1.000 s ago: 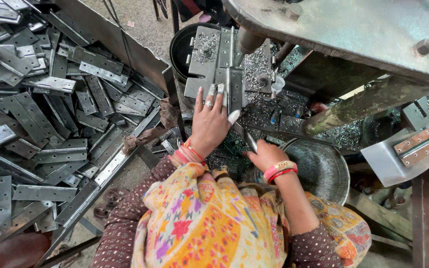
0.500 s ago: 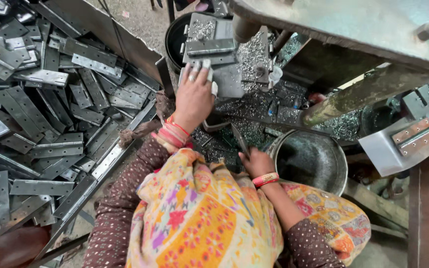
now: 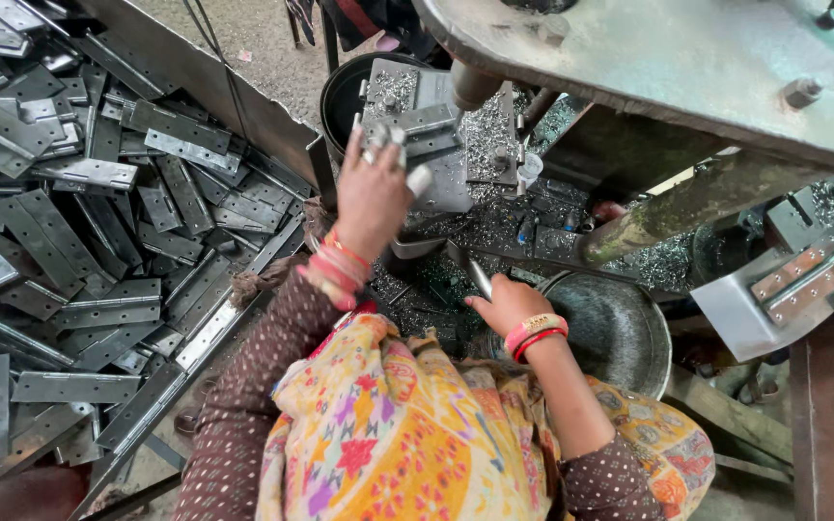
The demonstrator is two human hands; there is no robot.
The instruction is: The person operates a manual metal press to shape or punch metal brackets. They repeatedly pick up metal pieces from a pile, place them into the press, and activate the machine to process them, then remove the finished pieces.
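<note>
Under the green machine arm, a grey hinge plate is pressed flat on the press bed by the left hand, long axis running away from the body, while a short metal rod is grasped in the nearer right hand.

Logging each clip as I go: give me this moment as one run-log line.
left hand: on metal hinge at press bed | right hand: gripping thin metal rod | round pan: beside right hand | hinge pile: left
</note>
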